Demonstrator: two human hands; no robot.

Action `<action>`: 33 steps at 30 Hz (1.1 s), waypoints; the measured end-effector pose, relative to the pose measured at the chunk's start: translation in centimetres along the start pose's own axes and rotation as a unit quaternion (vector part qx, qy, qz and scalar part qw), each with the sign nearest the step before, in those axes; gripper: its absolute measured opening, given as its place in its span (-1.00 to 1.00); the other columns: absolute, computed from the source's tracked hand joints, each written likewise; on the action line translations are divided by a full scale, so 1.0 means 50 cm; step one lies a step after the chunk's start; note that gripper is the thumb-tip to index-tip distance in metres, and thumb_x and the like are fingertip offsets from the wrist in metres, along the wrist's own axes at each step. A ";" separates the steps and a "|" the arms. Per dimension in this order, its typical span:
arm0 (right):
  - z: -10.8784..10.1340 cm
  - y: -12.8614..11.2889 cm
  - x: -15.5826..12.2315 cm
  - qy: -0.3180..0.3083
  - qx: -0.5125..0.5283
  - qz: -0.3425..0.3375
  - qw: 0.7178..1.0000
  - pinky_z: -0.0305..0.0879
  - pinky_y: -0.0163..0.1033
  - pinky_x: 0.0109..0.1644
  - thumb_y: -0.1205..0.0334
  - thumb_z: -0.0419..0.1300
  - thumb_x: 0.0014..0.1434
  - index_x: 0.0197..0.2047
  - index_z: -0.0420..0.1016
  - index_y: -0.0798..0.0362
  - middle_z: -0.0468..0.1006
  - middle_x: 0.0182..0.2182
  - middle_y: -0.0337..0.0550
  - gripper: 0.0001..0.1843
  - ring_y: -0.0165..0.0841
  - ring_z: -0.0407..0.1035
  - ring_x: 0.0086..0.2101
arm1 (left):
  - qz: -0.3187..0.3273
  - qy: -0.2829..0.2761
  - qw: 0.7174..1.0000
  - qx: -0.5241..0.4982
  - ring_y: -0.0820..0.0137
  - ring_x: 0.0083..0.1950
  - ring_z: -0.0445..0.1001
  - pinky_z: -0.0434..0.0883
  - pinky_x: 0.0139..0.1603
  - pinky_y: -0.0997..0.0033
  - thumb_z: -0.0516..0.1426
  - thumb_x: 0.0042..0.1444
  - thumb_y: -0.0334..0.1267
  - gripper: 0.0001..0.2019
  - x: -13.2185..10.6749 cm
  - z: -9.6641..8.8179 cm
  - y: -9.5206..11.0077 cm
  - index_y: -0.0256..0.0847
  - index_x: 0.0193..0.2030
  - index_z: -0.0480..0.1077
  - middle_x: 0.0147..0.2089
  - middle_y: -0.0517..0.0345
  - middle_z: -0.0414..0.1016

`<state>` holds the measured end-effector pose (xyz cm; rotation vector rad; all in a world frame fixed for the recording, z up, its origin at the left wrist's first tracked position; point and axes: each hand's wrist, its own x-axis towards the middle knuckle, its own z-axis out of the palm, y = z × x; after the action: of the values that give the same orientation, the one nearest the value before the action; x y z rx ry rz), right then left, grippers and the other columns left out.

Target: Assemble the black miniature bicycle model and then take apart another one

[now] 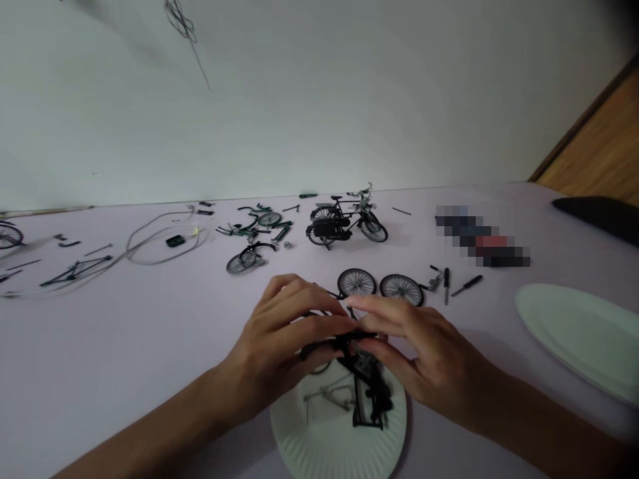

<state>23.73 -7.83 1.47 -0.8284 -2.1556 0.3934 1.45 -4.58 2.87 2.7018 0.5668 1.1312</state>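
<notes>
Over a white paper plate (339, 459), my left hand (289, 332) and my right hand (424, 339) meet with bent fingers. Between them is a thin black curved part of a model bicycle (319, 347), gripped by both hands. Its exact kind is partly hidden by my fingers. Below, the plate bears black model bicycle parts (368, 426) and thin silvery wire-like parts (332, 396). Just beyond my fingertips lie two small spoked wheels, one a left wheel (357, 283) and one a right wheel (402, 291).
An assembled black model bicycle (344, 223) stands near the wall. Loose green and black bicycle parts (254, 229) lie left of it. Farther left are a pale cable (164, 263) and a small frame (74, 271). Two small screwdrivers (466, 286) and another white plate (579, 332) are rightward.
</notes>
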 end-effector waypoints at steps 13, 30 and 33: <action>0.026 -0.014 0.048 -0.167 -0.094 -0.066 0.979 0.32 -0.14 0.02 0.49 0.12 0.29 -0.14 0.43 0.08 0.53 -0.22 -0.17 -0.85 -0.32 0.39 -0.14 | -0.029 0.065 0.985 0.155 0.34 -0.24 0.42 0.26 -0.07 0.24 0.21 0.20 -0.37 -0.93 -0.012 -0.075 -0.125 -0.19 -0.17 0.45 -0.27 0.13 0.55; 0.057 -0.004 0.078 -0.154 -0.034 -0.100 0.982 0.36 -0.23 -0.06 0.52 0.12 0.25 -0.16 0.48 0.11 0.51 -0.21 -0.12 -0.82 -0.35 0.39 -0.18 | -0.089 -0.001 0.988 0.126 0.30 -0.12 0.42 0.24 0.03 0.21 0.16 0.25 -0.34 -0.82 -0.028 -0.029 -0.117 -0.20 -0.01 0.39 -0.16 0.10 0.56; 0.029 0.012 0.053 -0.076 0.018 -0.022 0.997 0.38 -0.30 -0.11 0.54 0.13 0.22 -0.15 0.47 0.07 0.49 -0.20 -0.15 -0.78 -0.40 0.43 -0.20 | -0.077 0.005 0.991 0.110 0.31 -0.17 0.41 0.24 -0.03 0.23 0.13 0.28 -0.32 -0.91 -0.023 -0.026 -0.105 -0.18 -0.10 0.43 -0.20 0.11 0.56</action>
<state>21.57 -5.62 1.71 -0.7516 -2.2955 0.4839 -1.69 -0.24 1.54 2.7739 0.9356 1.1025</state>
